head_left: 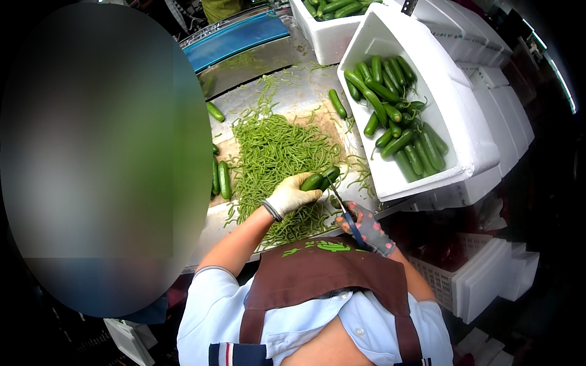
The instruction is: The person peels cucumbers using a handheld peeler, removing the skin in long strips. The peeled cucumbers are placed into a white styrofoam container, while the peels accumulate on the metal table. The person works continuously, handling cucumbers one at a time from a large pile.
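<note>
My left hand (289, 196), in a pale glove, is closed around two green cucumbers (312, 182), held side by side above the table. My right hand (370, 229), in a grey glove with pink spots, grips a pair of scissors (351, 224) with dark blue handles. The scissor blades reach up to the cucumbers' far ends; whether they touch cannot be made out. Under and beyond my hands spreads a heap of thin green cut stems (274, 149). To the right, a white foam box (448, 91) stands tilted toward me with many cucumbers (397, 116) inside.
One loose cucumber (337, 104) lies beyond the heap, and several more (224, 180) lie at its left. A second foam box (329, 36) with cucumbers stands at the back, near a blue-topped metal unit (238, 39). A white crate (436, 280) sits low right. A blurred patch hides the left.
</note>
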Demonstrator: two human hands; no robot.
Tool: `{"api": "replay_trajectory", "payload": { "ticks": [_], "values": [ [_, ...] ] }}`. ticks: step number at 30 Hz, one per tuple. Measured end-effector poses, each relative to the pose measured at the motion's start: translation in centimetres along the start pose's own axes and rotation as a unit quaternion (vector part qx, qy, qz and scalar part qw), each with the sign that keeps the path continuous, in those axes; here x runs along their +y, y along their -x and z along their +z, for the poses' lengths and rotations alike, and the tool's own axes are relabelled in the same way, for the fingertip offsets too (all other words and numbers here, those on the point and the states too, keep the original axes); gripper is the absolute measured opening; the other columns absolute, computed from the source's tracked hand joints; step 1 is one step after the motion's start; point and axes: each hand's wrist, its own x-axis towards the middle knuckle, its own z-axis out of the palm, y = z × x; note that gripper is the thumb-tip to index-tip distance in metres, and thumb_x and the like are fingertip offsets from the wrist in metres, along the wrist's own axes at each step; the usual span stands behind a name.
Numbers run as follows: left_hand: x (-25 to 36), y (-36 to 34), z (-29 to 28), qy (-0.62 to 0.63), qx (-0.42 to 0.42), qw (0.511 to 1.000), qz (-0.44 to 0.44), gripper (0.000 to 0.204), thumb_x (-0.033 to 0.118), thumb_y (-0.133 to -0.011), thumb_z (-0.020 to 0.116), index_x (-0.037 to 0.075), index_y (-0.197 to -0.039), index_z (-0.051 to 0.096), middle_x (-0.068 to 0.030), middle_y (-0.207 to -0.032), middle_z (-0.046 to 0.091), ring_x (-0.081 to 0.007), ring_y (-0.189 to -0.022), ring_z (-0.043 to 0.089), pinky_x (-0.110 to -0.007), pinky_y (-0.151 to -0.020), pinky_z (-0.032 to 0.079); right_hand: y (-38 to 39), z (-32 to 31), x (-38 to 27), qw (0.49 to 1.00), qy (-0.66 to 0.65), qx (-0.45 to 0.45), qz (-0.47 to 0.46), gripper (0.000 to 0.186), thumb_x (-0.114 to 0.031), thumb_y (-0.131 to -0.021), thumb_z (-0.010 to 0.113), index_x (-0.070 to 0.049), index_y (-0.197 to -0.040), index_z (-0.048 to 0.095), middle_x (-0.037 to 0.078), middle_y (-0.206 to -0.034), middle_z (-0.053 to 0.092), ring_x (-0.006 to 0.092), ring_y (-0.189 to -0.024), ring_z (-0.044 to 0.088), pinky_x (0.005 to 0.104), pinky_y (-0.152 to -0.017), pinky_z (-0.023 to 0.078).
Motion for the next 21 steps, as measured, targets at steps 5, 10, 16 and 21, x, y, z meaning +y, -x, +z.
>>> {"api": "replay_trajectory", "payload": {
  "ticks": [5, 10, 16, 21],
  "values": [
    [-1.1, 0.9, -0.3, -0.179, 0.022, 0.982, 0.048, 0.048, 0.034, -0.068, 0.063, 0.013, -0.109, 0.052, -0.0121, -0.092, 0.060, -0.0220, -0.084, 0.058, -0.029, -0.074, 0.044, -0.9, 0.8, 1.4, 0.998, -0.029, 0.025, 0.046, 0.039, -0.013, -0.078, 0.056, 0.002, -0.110, 0.040, 0.010, -0.085, 0.059, 0.0087, -0.066, 0.055, 0.0182, -0.058, 0.044],
    [-1.1, 1.8, -1.8, -0.123, 0.028, 0.992, 0.030, 0.053, 0.030, -0.069, 0.065, -0.002, -0.108, 0.048, -0.0146, -0.095, 0.058, -0.0211, -0.085, 0.057, -0.028, -0.077, 0.044, -2.3, 2.2, -0.7, 0.953, -0.269, 0.055, 0.128, 0.026, -0.018, -0.081, 0.047, 0.000, -0.100, 0.043, 0.011, -0.075, 0.051, 0.0094, -0.053, 0.044, 0.0179, -0.045, 0.036],
    [-3.5, 2.4, -10.3, 0.419, -0.016, 0.904, 0.082, 0.041, 0.019, -0.075, 0.057, -0.001, -0.108, 0.043, -0.0126, -0.100, 0.055, -0.0211, -0.086, 0.057, -0.030, -0.071, 0.046, -4.4, 0.8, 4.6, 0.763, -0.573, -0.205, 0.220, 0.034, -0.031, -0.086, 0.040, 0.001, -0.096, 0.042, 0.015, -0.073, 0.046, 0.0103, -0.043, 0.037, 0.0166, -0.034, 0.032],
    [-5.5, 3.5, -19.8, 0.607, 0.259, 0.742, 0.120, 0.041, 0.007, -0.076, 0.053, -0.005, -0.112, 0.037, -0.0185, -0.098, 0.051, -0.0248, -0.081, 0.056, -0.031, -0.066, 0.051, -3.9, 1.5, 4.8, 0.761, -0.568, -0.057, 0.307, 0.041, -0.033, -0.086, 0.040, 0.003, -0.105, 0.040, 0.013, -0.070, 0.047, 0.0096, -0.043, 0.038, 0.0173, -0.034, 0.032]
  ]
}}
